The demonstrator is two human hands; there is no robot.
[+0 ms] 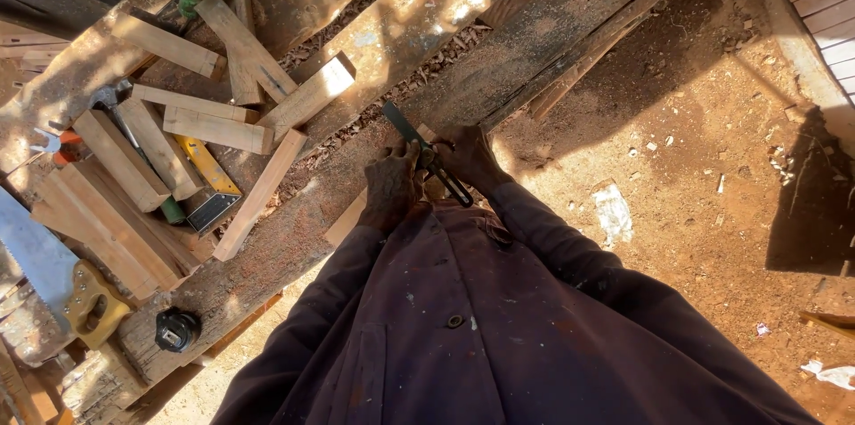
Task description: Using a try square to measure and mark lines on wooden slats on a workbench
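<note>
- The dark metal bevel gauge [419, 151] runs diagonally, its upper end pointing up-left along the workbench [499, 60].
- It lies between our hands: left hand [390, 189] and right hand [468, 156] both clasp it over a wood strip [349, 218].

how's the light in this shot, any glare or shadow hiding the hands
Head view: hard low sun, bright patches on the cut wood blocks and the sandy ground; left hand and right hand sit in the person's own shadow, dark but readable, on the dark square tool; wide-angle bending at the edges.
</note>
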